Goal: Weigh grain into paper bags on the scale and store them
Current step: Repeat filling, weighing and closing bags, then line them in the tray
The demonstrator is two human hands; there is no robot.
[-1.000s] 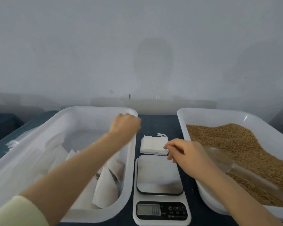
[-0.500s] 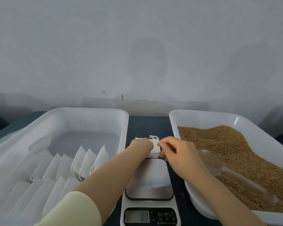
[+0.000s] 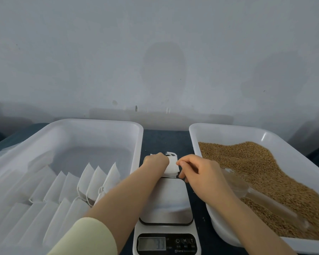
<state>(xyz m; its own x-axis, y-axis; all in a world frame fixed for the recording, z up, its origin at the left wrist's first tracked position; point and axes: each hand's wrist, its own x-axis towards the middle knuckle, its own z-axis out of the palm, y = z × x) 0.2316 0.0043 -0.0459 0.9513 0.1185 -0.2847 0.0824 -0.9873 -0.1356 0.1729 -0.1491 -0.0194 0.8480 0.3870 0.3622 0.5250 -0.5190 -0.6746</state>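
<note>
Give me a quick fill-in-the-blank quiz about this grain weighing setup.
The grain tub stands to the ____ of the scale. The bag tub stands to its ____. The left hand and right hand meet at the flat stack of paper ____, beyond the scale.
Answers: right; left; bags.

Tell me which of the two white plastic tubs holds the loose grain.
The white plastic tub on the right: it holds brown grain; the left tub holds white paper bags.
</note>
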